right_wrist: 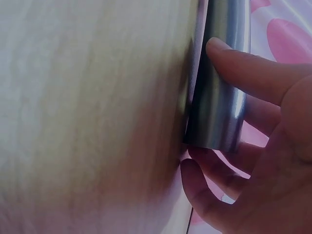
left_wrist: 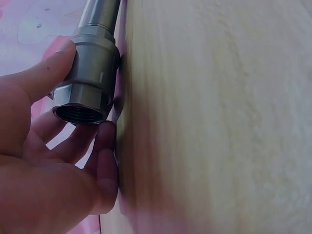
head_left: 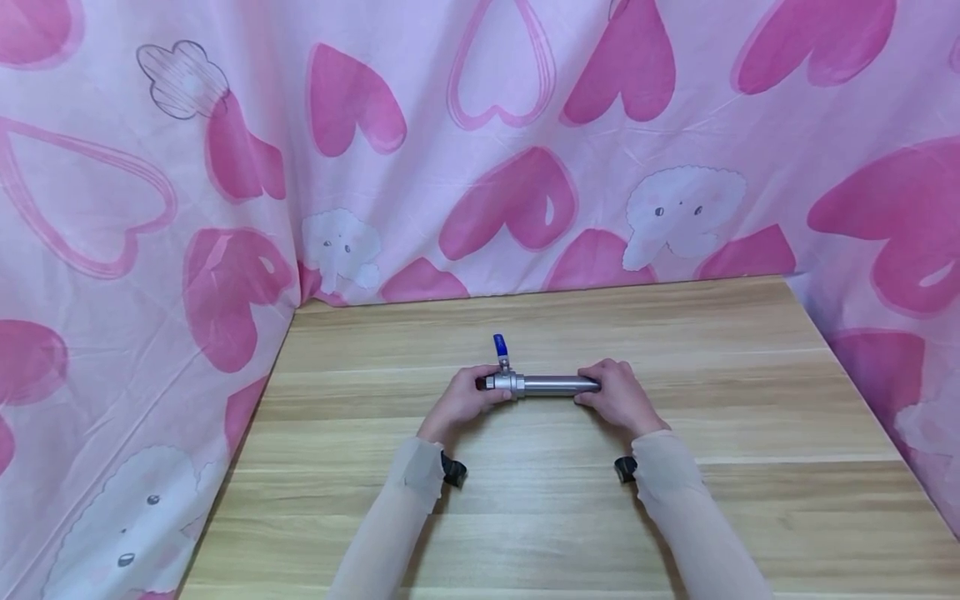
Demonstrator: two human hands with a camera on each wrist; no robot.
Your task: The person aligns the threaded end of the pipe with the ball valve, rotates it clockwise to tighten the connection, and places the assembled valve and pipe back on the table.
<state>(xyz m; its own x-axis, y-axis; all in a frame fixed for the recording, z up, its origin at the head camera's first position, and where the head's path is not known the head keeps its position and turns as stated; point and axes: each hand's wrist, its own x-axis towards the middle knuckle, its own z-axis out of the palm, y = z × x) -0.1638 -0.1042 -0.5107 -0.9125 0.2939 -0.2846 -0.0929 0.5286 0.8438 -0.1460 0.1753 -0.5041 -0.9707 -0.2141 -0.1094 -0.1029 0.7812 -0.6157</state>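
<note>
A silvery ball valve (head_left: 507, 382) with a blue lever handle (head_left: 500, 345) is joined to a smooth metal pipe (head_left: 553, 386). Together they lie crosswise, low over the wooden table. My left hand (head_left: 467, 398) grips the valve body, thumb on the near side and fingers round the far side. The valve's open threaded end (left_wrist: 80, 114) shows in the left wrist view. At the other end, my right hand (head_left: 617, 395) holds the pipe between thumb and fingers. In the right wrist view the thumb lies along the pipe (right_wrist: 222, 107) and the fingers curl behind its end.
The wood-grain table (head_left: 540, 517) spreads around both hands. A pink curtain (head_left: 420, 200) with hearts and white cartoon animals hangs along the back and both sides. Black wrist straps (head_left: 453, 471) sit at both sleeve cuffs.
</note>
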